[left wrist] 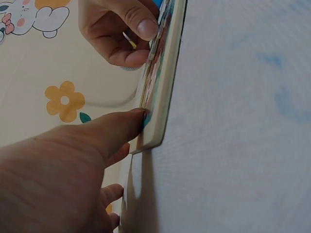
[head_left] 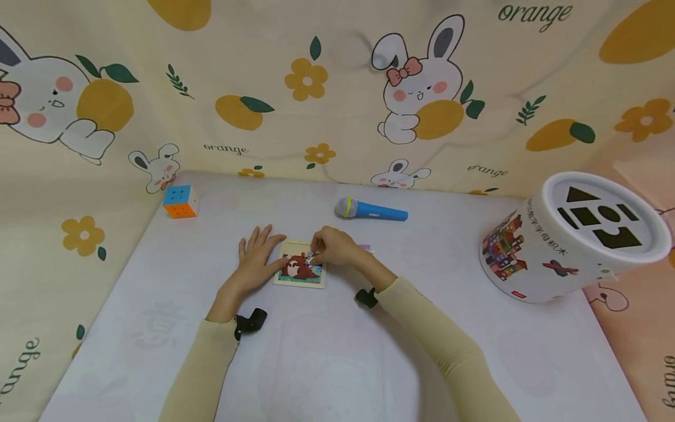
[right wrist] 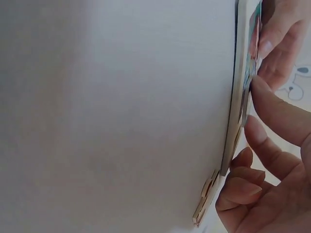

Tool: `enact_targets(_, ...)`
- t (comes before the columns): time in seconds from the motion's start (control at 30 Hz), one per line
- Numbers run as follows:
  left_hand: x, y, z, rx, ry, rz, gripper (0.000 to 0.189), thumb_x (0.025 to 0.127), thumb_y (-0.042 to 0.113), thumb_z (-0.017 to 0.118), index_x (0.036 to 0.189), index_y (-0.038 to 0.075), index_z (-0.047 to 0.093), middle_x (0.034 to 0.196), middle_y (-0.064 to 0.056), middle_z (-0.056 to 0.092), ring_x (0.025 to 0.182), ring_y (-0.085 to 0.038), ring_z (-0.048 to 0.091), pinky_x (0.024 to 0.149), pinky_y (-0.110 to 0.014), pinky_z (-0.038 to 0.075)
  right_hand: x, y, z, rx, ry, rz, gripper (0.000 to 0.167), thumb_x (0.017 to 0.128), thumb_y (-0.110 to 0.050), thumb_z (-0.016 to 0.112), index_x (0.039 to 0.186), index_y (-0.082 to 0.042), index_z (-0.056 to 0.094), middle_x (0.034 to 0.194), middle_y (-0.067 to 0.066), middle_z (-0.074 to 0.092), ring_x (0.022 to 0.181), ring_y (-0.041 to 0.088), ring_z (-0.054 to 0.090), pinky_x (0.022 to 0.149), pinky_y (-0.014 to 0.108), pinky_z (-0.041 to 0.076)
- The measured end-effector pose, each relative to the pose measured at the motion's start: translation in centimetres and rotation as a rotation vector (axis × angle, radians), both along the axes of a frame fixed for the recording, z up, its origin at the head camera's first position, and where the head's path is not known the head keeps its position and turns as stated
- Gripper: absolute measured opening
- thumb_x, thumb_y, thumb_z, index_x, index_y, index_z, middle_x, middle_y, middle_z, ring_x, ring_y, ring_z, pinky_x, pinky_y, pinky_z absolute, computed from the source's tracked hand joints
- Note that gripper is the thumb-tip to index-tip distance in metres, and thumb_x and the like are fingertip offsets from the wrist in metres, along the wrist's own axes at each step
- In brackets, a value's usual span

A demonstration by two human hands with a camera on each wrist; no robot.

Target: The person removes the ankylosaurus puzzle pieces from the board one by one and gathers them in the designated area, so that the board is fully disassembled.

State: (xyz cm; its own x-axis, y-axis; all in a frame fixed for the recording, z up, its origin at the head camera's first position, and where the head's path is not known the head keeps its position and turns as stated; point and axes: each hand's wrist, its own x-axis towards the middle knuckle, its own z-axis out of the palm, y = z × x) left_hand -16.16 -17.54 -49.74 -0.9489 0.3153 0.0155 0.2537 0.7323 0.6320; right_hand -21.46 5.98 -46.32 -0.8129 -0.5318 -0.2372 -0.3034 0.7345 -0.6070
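Bunny-and-orange printed cloth hangs behind a pale worktop (head_left: pixel 337 363), and near its middle lies a small square puzzle board (head_left: pixel 299 271) with a cream frame and a brown-and-blue picture. It looks like a thin, stiff wooden tray, light enough to slide under a careless push, so steadying it by its edge seems wise. That is how the left hand (head_left: pixel 256 262) lies: its fingers are straight and relaxed on the worktop, and its thumb (left wrist: pixel 114 127) presses the board's left edge. The right hand (head_left: pixel 332 247) reaches over the far right part of the board, its grip clamped by thumb and fingertips on a small puzzle piece (head_left: pixel 311 256), flat and rigid, best taken at its rim. A few loose pieces (right wrist: pixel 206 199) lie just beside the board's right side. Farther off rest a blue toy microphone (head_left: pixel 371 210), a colour cube (head_left: pixel 180 201) at the far left, and a white shape-sorter tub (head_left: pixel 572 237) at the right.
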Motion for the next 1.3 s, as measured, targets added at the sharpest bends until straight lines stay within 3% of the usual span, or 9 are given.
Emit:
enact_targets(0.23, -0.2, 0.0, 0.0, -0.004, -0.013, -0.011, 0.057, 0.096, 0.034, 0.064, 0.146, 0.011, 0.047, 0.163, -0.023, 0.015, 0.149, -0.046, -0.003, 0.111, -0.067, -0.011, 0.2, 0.1, 0.2, -0.04, -0.02, -0.011, 0.023, 0.079, -0.015, 0.085, 0.09, -0.009, 0.065, 0.086, 0.001, 0.057, 0.083, 0.017, 0.05, 0.073, 0.028, 0.04)
enact_targets(0.47, -0.3, 0.2, 0.0, -0.003, -0.012, -0.011, 0.058, 0.096, 0.036, 0.064, 0.145, 0.011, 0.047, 0.163, -0.023, 0.015, 0.149, -0.045, -0.003, 0.111, -0.067, -0.011, 0.1, 1.3, 0.3, -0.288, -0.087, 0.041, 0.02, 0.083, -0.004, 0.08, 0.095, -0.001, 0.065, 0.082, 0.003, 0.056, 0.077, 0.015, 0.049, 0.07, 0.026, 0.042)
enact_targets(0.6, -0.4, 0.4, -0.1, -0.002, -0.006, -0.011, 0.058, 0.096, 0.037, 0.064, 0.145, 0.012, 0.048, 0.163, -0.023, 0.016, 0.15, -0.045, -0.002, 0.111, -0.067, -0.011, -0.3, 3.7, 0.4, -0.382, -0.098, 0.019, 0.018, 0.085, 0.001, 0.076, 0.1, 0.002, 0.066, 0.087, 0.004, 0.059, 0.081, 0.016, 0.051, 0.071, 0.026, 0.047)
enact_targets(0.8, -0.3, 0.5, 0.0, -0.01, 0.006, -0.012, 0.058, 0.095, 0.037, 0.065, 0.145, 0.011, 0.048, 0.162, -0.023, 0.016, 0.15, -0.045, -0.002, 0.111, -0.067, -0.011, -0.5, 9.2, 1.1, -0.363, -0.067, -0.065, 0.021, 0.085, 0.002, 0.074, 0.105, 0.004, 0.067, 0.092, 0.011, 0.059, 0.084, 0.021, 0.054, 0.068, 0.028, 0.049)
enact_targets(1.0, -0.1, 0.3, 0.1, -0.008, -0.001, -0.009, 0.058, 0.096, 0.036, 0.064, 0.145, 0.011, 0.047, 0.163, -0.024, 0.016, 0.149, -0.046, -0.002, 0.111, -0.067, -0.011, -0.3, 14.1, 1.0, -0.312, -0.058, -0.09, 0.024, 0.085, 0.002, 0.075, 0.108, 0.006, 0.069, 0.095, 0.017, 0.065, 0.084, 0.022, 0.053, 0.068, 0.024, 0.046)
enact_targets(1.3, 0.2, 0.2, 0.0, -0.004, 0.016, 0.001, 0.058, 0.095, 0.036, 0.064, 0.145, 0.01, 0.048, 0.162, -0.024, 0.017, 0.149, -0.047, 0.0, 0.11, -0.068, -0.011, 0.1, 17.1, 0.1, -0.271, -0.102, -0.147, 0.023, 0.087, 0.006, 0.071, 0.109, 0.012, 0.069, 0.092, 0.022, 0.067, 0.079, 0.024, 0.053, 0.068, 0.023, 0.045)
